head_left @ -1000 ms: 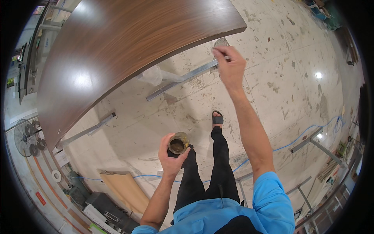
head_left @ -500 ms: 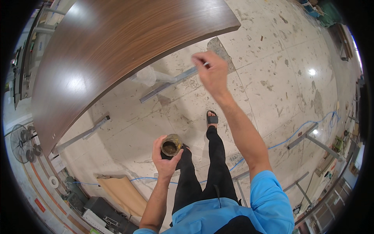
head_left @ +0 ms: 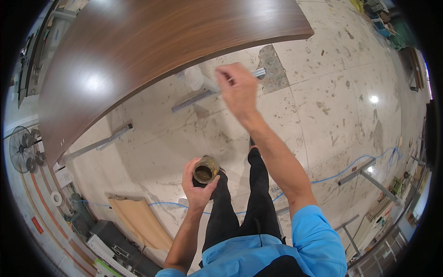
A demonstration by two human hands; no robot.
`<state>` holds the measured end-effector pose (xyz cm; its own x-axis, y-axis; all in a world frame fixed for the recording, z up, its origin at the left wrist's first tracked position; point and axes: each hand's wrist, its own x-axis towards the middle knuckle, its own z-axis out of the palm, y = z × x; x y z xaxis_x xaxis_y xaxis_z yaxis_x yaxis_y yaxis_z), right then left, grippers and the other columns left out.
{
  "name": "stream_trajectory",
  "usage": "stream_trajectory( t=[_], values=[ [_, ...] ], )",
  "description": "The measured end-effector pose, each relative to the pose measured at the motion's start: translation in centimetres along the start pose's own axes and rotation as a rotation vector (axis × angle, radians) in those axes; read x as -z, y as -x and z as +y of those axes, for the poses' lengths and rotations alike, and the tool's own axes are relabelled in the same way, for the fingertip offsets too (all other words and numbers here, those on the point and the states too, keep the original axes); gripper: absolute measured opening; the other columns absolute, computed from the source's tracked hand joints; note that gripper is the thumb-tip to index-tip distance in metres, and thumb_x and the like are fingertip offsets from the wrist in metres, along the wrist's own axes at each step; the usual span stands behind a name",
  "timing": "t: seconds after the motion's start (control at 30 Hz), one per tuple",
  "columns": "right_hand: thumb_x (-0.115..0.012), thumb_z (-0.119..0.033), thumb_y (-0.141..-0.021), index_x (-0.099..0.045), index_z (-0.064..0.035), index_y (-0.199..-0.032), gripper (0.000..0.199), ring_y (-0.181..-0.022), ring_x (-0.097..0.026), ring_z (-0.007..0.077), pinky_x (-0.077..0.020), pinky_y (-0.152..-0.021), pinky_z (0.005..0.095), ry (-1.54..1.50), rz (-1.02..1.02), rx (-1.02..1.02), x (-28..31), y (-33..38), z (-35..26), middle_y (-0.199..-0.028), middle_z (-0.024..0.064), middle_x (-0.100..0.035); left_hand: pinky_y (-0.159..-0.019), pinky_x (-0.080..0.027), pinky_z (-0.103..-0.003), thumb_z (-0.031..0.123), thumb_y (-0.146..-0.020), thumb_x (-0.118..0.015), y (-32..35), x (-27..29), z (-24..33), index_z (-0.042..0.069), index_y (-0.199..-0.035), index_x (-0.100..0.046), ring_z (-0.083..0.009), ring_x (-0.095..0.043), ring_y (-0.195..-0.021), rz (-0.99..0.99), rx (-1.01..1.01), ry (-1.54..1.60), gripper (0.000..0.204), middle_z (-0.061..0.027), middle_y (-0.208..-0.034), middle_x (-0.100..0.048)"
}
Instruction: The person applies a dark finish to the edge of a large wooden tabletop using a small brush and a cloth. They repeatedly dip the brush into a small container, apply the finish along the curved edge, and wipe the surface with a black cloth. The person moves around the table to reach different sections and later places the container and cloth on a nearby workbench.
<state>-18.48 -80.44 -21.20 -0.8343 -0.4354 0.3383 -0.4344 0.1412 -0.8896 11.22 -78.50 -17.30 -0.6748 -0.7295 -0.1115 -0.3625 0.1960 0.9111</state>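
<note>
Holding one small round open can of brownish liquid (head_left: 206, 170) at waist height, left hand (head_left: 197, 184) wrapped round it. Right hand (head_left: 237, 87) raised, blurred, pinching something thin, possibly a brush; cannot confirm. One glossy dark wood-grain panel (head_left: 152, 41) looks evenly shiny; remaining coating not discernible. One fan (head_left: 22, 148) at left.

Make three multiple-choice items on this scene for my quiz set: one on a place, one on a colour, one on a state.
1. Where is the small round open jar?
A. in the left hand
B. on the floor
C. on the tabletop

2. What colour is the large glossy wooden tabletop?
A. white
B. dark brown
C. green

3. How is the right hand?
A. flat on the tabletop
B. hanging by the leg
C. raised, fingers pinched

Key: 1 A, fingers wrap it. 2 B, brown wood grain. 3 C, it is up over the floor; anything pinched is blurred.
</note>
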Motion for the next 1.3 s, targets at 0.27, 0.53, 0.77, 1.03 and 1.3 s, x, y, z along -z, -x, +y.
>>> stream_trajectory(
  t=[0.27, 0.53, 0.77, 1.03, 1.3],
  values=[
    [-0.075, -0.005, -0.094, -0.076, -0.0023, -0.099, 0.006, -0.079, -0.069, 0.0178, -0.0548, -0.069, 0.0321, -0.101, 0.164, -0.134, 0.8, 0.3, -2.7, -0.092, 0.009, -0.074, -0.106, -0.05, -0.036, 0.005, -0.076, -0.09, 1.0, 2.5, -1.4, 0.0, -0.138, -0.058, -0.0217, -0.062, -0.12, 0.071, 0.015, -0.011, 0.07, -0.0104, -0.132, -0.059],
    [-0.075, -0.004, -0.095, -0.079, -0.0022, -0.102, 0.007, -0.077, -0.067, 0.0112, -0.0535, -0.068, 0.0262, 0.011, 0.03, 0.033, -0.8, 0.6, -1.2, -0.092, 0.0081, -0.074, -0.106, -0.05, -0.036, 0.003, -0.075, -0.088, 1.7, 3.6, -2.2, 0.0, -0.137, -0.058, -0.0223, -0.062, -0.119, 0.078, 0.024, 0.014, 0.069, -0.0102, -0.131, -0.06],
    [-0.075, -0.006, -0.095, -0.078, -0.0021, -0.102, 0.008, -0.076, -0.069, 0.016, -0.0547, -0.068, 0.03, 0.007, 0.088, 0.001, -1.5, 1.6, -3.2, -0.092, 0.0097, -0.074, -0.106, -0.05, -0.036, 0.003, -0.074, -0.089, 2.0, 4.8, -2.4, 0.0, -0.137, -0.058, -0.0226, -0.061, -0.12, 0.117, 0.036, 0.01, 0.07, -0.011, -0.132, -0.059],
    [-0.074, -0.005, -0.095, -0.078, -0.0012, -0.103, 0.01, -0.076, -0.069, 0.0158, -0.0547, -0.069, 0.029, -0.05, 0.036, -0.038, -4.3, 1.7, -4.1, -0.092, 0.0091, -0.075, -0.107, -0.05, -0.036, 0.004, -0.075, -0.09, 2.2, 5.9, -3.0, 0.001, -0.138, -0.058, -0.0228, -0.061, -0.121, 0.135, 0.023, 0.028, 0.071, -0.0111, -0.134, -0.059],
    [-0.074, -0.006, -0.093, -0.078, -0.0016, -0.1, 0.009, -0.071, -0.067, 0.014, -0.0547, -0.067, 0.0286, 0.007, 0.188, -0.085, -3.3, 2.2, -5.4, -0.092, 0.0096, -0.074, -0.106, -0.05, -0.035, 0.0, -0.074, -0.088, 2.8, 7.3, -3.6, 0.002, -0.137, -0.058, -0.0219, -0.061, -0.121, 0.178, 0.06, 0.033, 0.07, -0.0097, -0.132, -0.059]
  ],
)
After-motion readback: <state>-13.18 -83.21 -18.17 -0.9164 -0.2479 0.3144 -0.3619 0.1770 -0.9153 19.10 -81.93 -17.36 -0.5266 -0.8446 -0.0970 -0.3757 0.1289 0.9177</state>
